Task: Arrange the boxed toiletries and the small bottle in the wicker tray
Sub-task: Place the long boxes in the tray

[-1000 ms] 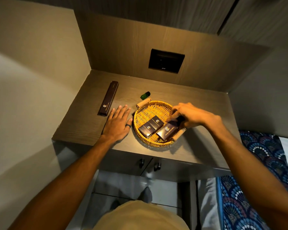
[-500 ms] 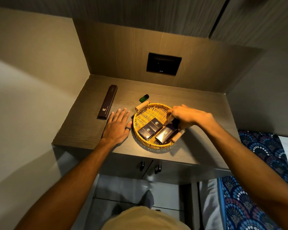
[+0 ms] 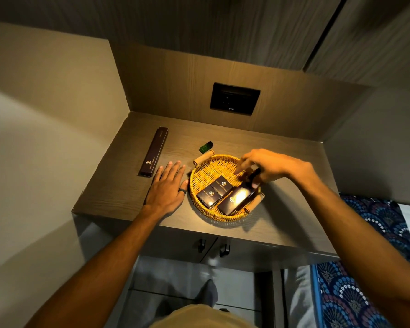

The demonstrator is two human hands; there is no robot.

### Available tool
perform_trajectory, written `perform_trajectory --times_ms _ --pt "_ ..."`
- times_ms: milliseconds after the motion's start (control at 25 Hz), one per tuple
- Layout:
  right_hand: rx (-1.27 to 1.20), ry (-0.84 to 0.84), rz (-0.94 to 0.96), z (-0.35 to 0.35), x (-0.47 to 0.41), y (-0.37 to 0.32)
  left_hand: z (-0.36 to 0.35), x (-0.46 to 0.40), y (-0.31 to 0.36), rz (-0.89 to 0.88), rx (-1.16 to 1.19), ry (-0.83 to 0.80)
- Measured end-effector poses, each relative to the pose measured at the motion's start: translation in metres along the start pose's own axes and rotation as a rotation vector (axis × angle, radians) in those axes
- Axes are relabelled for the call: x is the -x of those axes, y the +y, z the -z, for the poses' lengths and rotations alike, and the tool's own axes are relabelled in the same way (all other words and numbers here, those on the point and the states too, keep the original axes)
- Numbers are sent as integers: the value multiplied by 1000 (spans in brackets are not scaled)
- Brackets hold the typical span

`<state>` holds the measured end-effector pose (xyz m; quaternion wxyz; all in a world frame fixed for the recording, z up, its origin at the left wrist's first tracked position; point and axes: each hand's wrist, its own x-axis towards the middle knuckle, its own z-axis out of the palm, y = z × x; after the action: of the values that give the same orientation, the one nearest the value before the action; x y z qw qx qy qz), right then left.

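Observation:
A round wicker tray [image 3: 200, 176] sits on the wooden shelf and holds three dark boxes with gold logos. Two small boxes [image 3: 214, 191] lie side by side at its middle. A larger box [image 3: 236, 201] lies at the right, catching a glare. My right hand [image 3: 273, 165] hovers over the tray's right side with fingertips pinched on the larger box's far end. Flat on the shelf just left of the tray rests my left hand [image 3: 167, 188], fingers spread, holding nothing. A small green bottle [image 3: 206, 146] lies on the shelf behind the tray. A long dark box [image 3: 153, 151] lies at the left.
The shelf [image 3: 118, 190] is an alcove closed by walls on the left, back and right. A black socket plate [image 3: 234, 99] is set in the back panel. Cabinet handles [image 3: 213, 246] sit below the front edge. A patterned blue bedspread [image 3: 365, 268] lies at the lower right.
My right hand has shifted slightly back over the tray's right side, still on the larger box's far end. My left hand stays flat on the shelf.

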<state>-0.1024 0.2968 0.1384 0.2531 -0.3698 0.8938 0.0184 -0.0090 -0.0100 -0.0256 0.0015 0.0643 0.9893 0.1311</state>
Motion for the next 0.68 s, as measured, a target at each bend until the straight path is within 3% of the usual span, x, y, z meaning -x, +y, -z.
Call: perform_trajectory --times_ms 240,480,680 --pt "-91 234 123 45 -70 -34 5 0 2 19 -32 -46" --pt "113 171 114 51 -201 -112 6 -1 3 10 -110 -65" --pt "319 184 156 37 -243 -132 2 -6 0 2 -206 -64"
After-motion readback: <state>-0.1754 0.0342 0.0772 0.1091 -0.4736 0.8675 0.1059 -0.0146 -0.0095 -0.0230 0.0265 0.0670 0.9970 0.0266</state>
